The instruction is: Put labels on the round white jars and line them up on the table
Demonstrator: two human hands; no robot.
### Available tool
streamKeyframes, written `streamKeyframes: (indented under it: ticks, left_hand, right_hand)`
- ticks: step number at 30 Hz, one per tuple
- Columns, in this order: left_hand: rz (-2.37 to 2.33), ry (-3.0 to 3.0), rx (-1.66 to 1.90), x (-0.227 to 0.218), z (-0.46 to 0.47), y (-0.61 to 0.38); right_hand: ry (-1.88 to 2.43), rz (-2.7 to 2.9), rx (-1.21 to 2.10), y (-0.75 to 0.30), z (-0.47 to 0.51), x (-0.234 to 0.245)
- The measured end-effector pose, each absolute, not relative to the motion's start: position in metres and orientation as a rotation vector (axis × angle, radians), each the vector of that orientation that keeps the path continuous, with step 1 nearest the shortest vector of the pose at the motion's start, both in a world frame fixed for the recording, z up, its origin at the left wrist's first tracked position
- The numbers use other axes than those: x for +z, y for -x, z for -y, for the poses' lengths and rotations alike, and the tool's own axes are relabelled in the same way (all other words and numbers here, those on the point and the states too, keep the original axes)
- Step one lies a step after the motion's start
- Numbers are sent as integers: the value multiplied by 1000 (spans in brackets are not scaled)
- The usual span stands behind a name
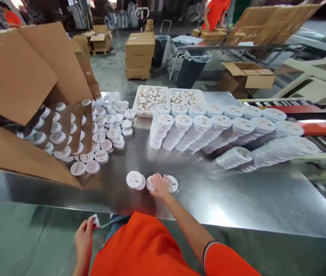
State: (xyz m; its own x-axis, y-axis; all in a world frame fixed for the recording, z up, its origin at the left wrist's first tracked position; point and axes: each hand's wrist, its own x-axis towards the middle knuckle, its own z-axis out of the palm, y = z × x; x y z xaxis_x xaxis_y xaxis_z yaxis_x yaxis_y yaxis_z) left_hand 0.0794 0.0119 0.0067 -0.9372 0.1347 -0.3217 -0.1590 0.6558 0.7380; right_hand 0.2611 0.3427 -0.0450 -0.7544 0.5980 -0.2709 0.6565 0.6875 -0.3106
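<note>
A steel worktop point(197, 191) surrounds the right hand's point(160, 186) fingers. Left of them gapes a cardboard box point(16, 153), white discs lodged among its dividers. Right of and beyond the fingers, stacks point(177, 134) of discs lean; a brushing forearm could topple a row. Beyond the fingers, two white baskets point(144, 114) hold small pale pieces. Left of them, loose discs point(101, 156) heap at the box's mouth; a knock might send them sliding. Directly under the fingers lies one disc point(150, 183); I cannot tell whether it is gripped. Nearer the wearer, leftward, the left hand's point(84, 239) fingers pinch a small white tag point(95, 221), which a loose pinch could drop.
</note>
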Motion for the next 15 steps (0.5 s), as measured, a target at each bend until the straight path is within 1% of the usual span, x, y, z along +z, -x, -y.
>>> streamKeyframes:
  ticks: [3, 6, 8, 10, 13, 15]
  left_hand:
    - [-2430, 47, 1151, 0, -8, -76]
    - [-2415, 2, 1133, -3, -9, -75]
    - [-2365, -97, 1131, 1, -19, -73]
    - [-2290, -211, 1138, 8, -40, -70]
    - [-2161, -345, 1191, 17, -86, -62]
    - [-2057, -426, 1255, 19, -121, -55]
  right_hand:
    - [-1206, -2823, -632, -273, -354, -27]
    - [-1450, -2835, -574, -298, -370, -21]
    - [-1523, -2724, -562, -315, -378, -29]
    - [-1509, -2610, -603, -327, -382, -43]
    - [-1500, -2590, -663, -334, -384, -61]
    - [-1514, -2595, -692, -334, -384, -63]
